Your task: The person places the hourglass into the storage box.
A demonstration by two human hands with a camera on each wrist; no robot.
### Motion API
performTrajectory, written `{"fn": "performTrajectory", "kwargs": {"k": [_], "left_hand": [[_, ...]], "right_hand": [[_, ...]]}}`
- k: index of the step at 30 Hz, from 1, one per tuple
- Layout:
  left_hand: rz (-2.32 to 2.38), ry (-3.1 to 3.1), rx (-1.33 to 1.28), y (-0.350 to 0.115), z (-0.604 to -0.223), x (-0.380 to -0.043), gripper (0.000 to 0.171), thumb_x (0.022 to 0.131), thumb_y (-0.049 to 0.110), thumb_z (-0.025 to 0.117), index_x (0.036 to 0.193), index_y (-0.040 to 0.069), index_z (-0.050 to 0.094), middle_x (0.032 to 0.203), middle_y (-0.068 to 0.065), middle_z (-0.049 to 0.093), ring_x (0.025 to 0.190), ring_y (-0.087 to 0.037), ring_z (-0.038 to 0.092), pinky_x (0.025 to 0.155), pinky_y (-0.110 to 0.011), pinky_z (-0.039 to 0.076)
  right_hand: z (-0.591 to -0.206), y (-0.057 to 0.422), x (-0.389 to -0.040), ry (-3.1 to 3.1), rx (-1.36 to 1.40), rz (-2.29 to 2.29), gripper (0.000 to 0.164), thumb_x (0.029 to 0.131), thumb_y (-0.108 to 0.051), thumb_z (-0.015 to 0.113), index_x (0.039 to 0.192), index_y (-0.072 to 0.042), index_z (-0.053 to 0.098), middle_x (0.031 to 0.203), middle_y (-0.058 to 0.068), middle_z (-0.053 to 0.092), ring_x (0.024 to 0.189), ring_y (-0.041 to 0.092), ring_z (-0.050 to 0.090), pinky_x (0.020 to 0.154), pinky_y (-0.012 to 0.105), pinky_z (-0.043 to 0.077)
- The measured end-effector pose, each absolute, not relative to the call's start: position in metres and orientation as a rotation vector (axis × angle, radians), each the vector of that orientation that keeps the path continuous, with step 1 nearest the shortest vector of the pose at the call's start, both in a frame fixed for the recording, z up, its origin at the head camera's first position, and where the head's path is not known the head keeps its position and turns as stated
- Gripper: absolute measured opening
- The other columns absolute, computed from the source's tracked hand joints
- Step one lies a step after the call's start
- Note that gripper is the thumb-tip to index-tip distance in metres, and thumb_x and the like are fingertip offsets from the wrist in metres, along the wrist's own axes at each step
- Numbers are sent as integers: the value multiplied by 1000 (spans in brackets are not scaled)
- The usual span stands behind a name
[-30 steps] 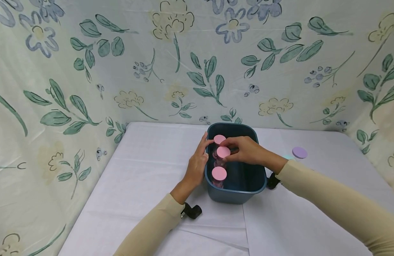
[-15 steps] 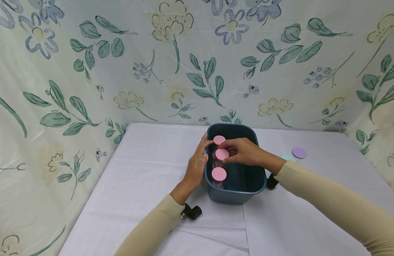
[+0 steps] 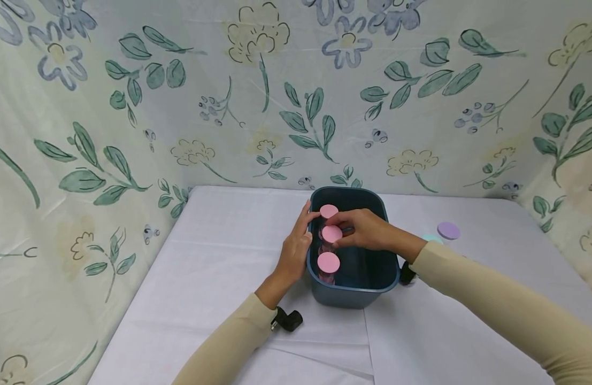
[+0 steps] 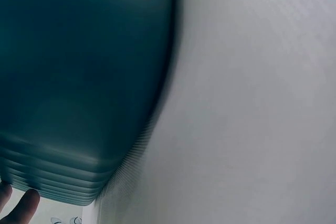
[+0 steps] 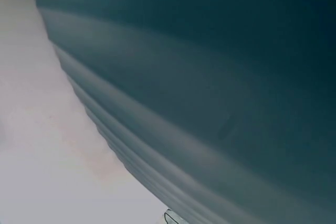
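Note:
Inside a dark blue plastic bin (image 3: 341, 298), small clear jars with pink lids stand in a row along the left wall. My right hand (image 3: 365, 229) reaches over the bin and pinches the middle jar (image 3: 331, 234) at its lid. The back jar (image 3: 329, 211) and the front jar (image 3: 328, 263) are on either side of it. At the bin's left rim rests my left hand (image 3: 294, 248), fingers mostly straight, one fingertip right at the back jar's lid. In the left wrist view, two fingertips (image 4: 26, 205) show by the bin's ribbed outer wall (image 4: 79, 103). The right wrist view holds only the bin's outside (image 5: 173, 87).
A purple disc-shaped lid (image 3: 448, 230) lies on the white-covered table (image 3: 218, 256) right of the bin. Beside it, a pale turquoise round thing (image 3: 432, 238) is partly hidden by the right sleeve. Floral cloth (image 3: 276, 80) hangs behind and at the sides.
The middle jar and my right hand have shifted slightly down and left within the bin. My left hand stays at the rim.

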State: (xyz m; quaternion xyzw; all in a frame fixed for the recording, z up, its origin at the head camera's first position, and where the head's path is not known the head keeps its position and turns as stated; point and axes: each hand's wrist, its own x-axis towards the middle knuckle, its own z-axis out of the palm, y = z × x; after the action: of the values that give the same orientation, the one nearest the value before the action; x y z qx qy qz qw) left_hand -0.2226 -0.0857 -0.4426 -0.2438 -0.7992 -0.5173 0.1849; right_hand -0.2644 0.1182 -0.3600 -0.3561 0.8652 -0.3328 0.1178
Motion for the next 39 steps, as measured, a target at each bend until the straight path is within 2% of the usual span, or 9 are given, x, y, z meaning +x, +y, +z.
{"fn": "performTrajectory", "kwargs": {"k": [8,21,32,39], "left_hand": [[-1457,-2253,-687,-87,-442,-221,49,97,20,24,144,16,40,161,0,17,146,-13,17,114,-47,23],[-1480,-2258,-697,-88,-442,-219,49,98,24,23,144,18,39,161,0,17,146,-13,16,114,-49,22],[-1485,-2247,-697,-89,-441,-218,49,97,18,25,143,10,40,161,-1,17,146,-13,17,114,-50,22],[-1472,-2256,-697,-89,-441,-218,50,98,23,23,144,13,40,161,0,17,146,-13,17,115,-47,22]], "right_hand": [[-359,116,-262,2508,-1035,-974,47,80,-16,78,122,-4,63,118,11,65,103,25,65,84,36,55],[-358,114,-259,2491,-1027,-970,51,83,-12,74,130,0,58,124,14,62,107,27,63,85,38,54],[-357,114,-258,2481,-1027,-1007,49,84,-12,73,129,0,58,124,14,62,108,29,63,85,37,54],[-358,115,-258,2472,-1059,-1040,46,84,-12,73,127,-2,59,123,14,62,107,29,63,85,42,54]]}}
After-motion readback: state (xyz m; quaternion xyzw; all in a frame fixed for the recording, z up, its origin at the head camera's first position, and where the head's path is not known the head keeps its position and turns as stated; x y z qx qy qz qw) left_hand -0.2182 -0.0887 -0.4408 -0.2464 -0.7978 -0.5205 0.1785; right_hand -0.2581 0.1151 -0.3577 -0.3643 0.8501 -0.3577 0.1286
